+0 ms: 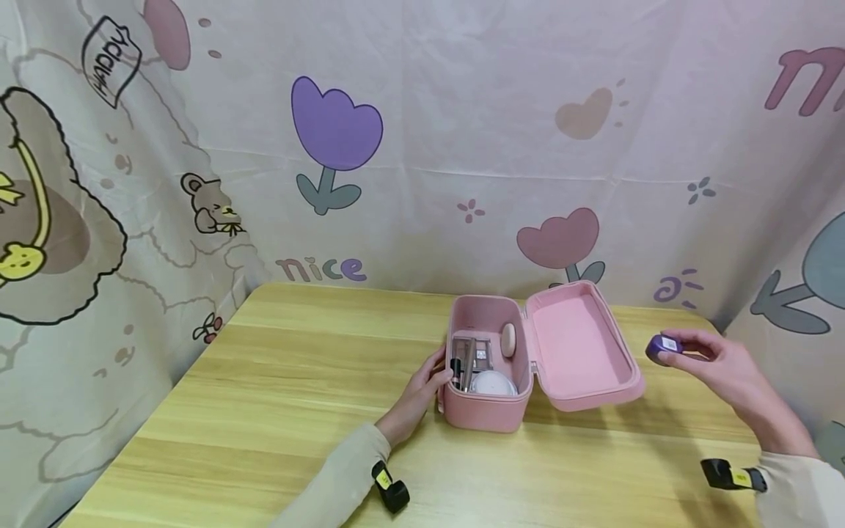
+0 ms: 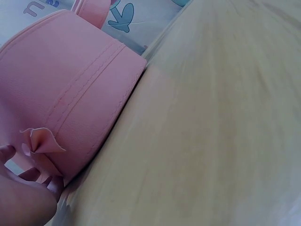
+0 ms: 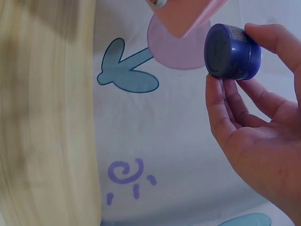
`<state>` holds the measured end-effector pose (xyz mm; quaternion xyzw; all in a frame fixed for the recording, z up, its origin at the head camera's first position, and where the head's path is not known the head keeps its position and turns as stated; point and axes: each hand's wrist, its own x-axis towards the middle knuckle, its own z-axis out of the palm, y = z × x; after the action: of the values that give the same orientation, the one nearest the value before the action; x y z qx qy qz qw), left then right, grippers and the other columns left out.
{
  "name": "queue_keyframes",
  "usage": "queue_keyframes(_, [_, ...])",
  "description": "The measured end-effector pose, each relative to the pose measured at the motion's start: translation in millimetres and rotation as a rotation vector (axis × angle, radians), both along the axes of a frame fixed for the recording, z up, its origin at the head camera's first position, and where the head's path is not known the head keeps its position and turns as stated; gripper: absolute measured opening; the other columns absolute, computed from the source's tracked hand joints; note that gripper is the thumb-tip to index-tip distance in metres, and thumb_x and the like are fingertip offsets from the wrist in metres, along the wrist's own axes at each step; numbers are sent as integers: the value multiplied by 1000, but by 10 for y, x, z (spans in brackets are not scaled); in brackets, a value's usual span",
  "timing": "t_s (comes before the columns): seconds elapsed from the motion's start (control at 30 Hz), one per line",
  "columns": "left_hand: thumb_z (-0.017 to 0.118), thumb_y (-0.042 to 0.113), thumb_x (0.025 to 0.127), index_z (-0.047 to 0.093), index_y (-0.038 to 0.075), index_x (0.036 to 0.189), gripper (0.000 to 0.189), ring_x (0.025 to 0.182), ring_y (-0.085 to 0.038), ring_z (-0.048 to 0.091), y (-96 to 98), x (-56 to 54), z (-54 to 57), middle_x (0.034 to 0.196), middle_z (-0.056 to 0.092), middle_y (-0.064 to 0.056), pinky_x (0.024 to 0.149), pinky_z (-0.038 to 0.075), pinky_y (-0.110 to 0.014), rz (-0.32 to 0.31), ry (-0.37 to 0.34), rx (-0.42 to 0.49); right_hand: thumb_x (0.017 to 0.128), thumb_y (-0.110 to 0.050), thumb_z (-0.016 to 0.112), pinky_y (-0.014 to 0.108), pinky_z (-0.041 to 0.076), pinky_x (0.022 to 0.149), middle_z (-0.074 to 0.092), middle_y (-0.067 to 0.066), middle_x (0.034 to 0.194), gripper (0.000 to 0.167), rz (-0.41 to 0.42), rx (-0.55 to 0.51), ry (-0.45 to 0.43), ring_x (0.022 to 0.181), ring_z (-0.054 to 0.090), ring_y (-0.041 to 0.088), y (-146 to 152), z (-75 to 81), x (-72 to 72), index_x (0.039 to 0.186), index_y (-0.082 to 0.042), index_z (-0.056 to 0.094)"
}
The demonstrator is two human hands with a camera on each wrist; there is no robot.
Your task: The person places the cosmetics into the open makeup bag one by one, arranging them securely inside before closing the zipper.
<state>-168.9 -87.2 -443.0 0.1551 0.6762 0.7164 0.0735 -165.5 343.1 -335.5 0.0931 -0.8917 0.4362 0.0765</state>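
A pink cosmetic case (image 1: 485,414) stands on the table with its lid (image 1: 581,348) swung out to the right. Inside lie a white round item (image 1: 493,383), a pale oval piece (image 1: 508,340), a clear palette (image 1: 482,352) and slim dark tubes (image 1: 456,370). My left hand (image 1: 419,396) grips the case's left side, thumb at the rim; in the left wrist view its fingers curl beside a pink bow (image 2: 42,140). To the right of the lid, my right hand (image 1: 733,374) pinches a small dark blue jar (image 3: 233,52) between thumb and fingers, held up in the air.
The wood-grain table (image 1: 277,411) extends left of the case and in front of it. A printed cloth (image 1: 422,132) hangs behind the table and along both sides. Each wrist wears a black strap camera (image 1: 392,493).
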Motion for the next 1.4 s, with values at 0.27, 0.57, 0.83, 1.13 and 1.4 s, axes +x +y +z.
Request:
queue_keyframes(0.27, [47,27,96,18,2,153,70,142,-35,20,-9,11,3,155,22,-23,115,17,-48,-4,-1,-4,88,-11,71,14,51,67,59,-17,95,31,33,47,2,82,59,-6,-138,178,47,114,-1,58])
queue_keyframes(0.57, [46,27,96,18,2,153,68,141,-35,22,-21,21,-4,154,24,-23,115,17,-49,-2,0,-5,87,-13,73,12,51,67,58,20,114,45,41,101,19,84,57,-10,-405,377,74,122,8,54])
queue_keyframes(0.83, [47,27,96,18,2,153,69,141,-35,22,-22,18,-17,154,23,-23,114,18,-48,-9,1,1,86,-21,74,14,50,69,58,25,117,49,61,169,7,85,60,-4,-615,472,41,124,5,57])
queue_keyframes(1.13, [47,29,96,18,3,154,70,141,-35,21,-15,14,-6,155,23,-23,115,17,-48,-11,2,0,86,-24,74,20,53,73,62,21,112,49,124,185,-16,98,63,34,-847,556,-23,122,5,59])
queue_keyframes(1.4, [48,29,95,19,3,153,70,141,-35,22,-8,1,-6,155,24,-22,115,17,-48,-7,-1,-1,85,-21,75,30,56,76,64,22,111,46,175,205,-11,98,65,34,-1066,627,-138,120,5,60])
